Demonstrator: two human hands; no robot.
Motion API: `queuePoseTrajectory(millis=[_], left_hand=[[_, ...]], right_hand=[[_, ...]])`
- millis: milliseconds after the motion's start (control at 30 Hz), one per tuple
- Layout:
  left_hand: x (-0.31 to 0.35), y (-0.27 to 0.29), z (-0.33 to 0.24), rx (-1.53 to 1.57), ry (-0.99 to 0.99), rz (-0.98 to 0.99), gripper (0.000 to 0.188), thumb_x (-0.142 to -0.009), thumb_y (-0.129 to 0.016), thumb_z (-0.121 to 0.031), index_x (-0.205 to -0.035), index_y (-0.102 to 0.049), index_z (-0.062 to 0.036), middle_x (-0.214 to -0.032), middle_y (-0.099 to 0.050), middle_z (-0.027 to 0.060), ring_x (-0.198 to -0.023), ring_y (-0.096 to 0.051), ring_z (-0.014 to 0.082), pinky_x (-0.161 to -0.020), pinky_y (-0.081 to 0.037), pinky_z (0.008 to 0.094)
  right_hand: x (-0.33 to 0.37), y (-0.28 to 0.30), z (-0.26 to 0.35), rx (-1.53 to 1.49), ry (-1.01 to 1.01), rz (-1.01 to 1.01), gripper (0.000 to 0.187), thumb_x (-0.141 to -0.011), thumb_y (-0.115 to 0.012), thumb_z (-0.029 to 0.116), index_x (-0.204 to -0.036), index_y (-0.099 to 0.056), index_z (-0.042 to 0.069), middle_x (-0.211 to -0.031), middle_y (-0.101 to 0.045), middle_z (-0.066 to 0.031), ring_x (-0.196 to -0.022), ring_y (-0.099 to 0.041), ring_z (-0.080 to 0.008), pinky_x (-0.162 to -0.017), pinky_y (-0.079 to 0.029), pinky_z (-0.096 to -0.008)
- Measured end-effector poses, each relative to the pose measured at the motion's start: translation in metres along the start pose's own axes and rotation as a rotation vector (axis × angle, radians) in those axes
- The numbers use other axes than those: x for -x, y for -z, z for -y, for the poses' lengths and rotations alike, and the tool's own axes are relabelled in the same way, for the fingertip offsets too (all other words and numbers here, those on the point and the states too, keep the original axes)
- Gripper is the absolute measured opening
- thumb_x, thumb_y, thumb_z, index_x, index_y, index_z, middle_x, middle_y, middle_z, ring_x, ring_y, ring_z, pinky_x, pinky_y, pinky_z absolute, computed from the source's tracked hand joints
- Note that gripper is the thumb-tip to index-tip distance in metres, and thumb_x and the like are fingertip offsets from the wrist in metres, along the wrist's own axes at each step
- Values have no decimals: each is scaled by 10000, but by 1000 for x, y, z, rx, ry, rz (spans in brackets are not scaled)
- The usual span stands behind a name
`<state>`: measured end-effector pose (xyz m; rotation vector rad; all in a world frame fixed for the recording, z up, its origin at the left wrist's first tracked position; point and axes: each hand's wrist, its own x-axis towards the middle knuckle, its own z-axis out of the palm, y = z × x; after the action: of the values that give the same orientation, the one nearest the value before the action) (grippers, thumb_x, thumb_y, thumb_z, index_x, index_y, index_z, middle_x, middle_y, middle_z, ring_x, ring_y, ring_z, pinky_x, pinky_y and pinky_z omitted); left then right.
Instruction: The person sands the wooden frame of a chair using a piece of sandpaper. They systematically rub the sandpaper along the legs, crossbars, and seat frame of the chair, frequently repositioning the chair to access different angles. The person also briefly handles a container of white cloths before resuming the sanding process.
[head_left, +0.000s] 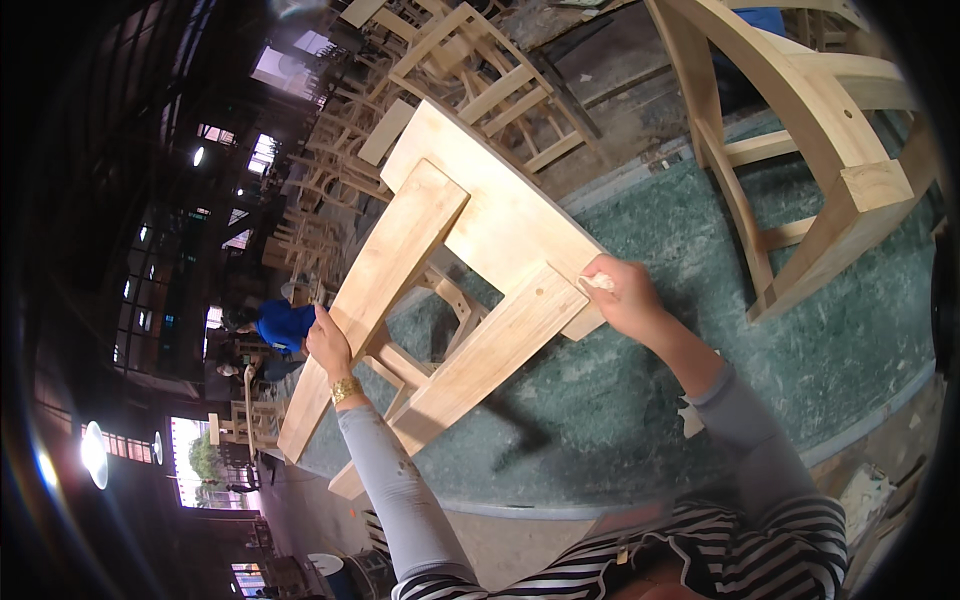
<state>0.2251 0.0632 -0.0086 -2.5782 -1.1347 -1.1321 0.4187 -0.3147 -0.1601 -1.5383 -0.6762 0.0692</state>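
Your left hand (328, 342), near nine o'clock, is clamped on one leg of a wooden frame (490, 350) at the centre. Your right hand (630, 298), at three o'clock, is closed around a pale wad (600, 282) at the frame's edge. Below spreads a green table (760, 400); a curved chair frame (835, 120) stands at two o'clock.
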Motion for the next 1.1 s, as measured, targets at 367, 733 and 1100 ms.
queuePoseTrajectory(millis=[367,733,1100], left_hand=[[-2,2,4,-90,27,-23,604,-974,-363,-431,-703,-639,34,-749,-633,254,-741,-610,421,-700,-428,512],[2,14,-8,-85,75,4,616,-971,-364,-440,-680,-628,35,-734,-638,237,-705,-593,417,-704,-410,478],[3,36,-36,-166,189,-22,692,-947,-372,-536,-717,-660,50,-735,-632,277,-755,-614,436,-708,-434,499]], right_hand=[[-112,-6,67,-324,-52,96,129,-867,-663,131,-944,-630,32,-747,-633,-71,-545,-598,-102,-450,-489,-249],[-131,-13,81,-459,-51,81,99,-885,-646,125,-943,-627,47,-697,-590,-5,-518,-538,-52,-414,-430,-213],[-119,16,75,-491,-40,85,126,-866,-663,118,-921,-636,9,-758,-642,-50,-526,-582,-92,-443,-467,-232]])
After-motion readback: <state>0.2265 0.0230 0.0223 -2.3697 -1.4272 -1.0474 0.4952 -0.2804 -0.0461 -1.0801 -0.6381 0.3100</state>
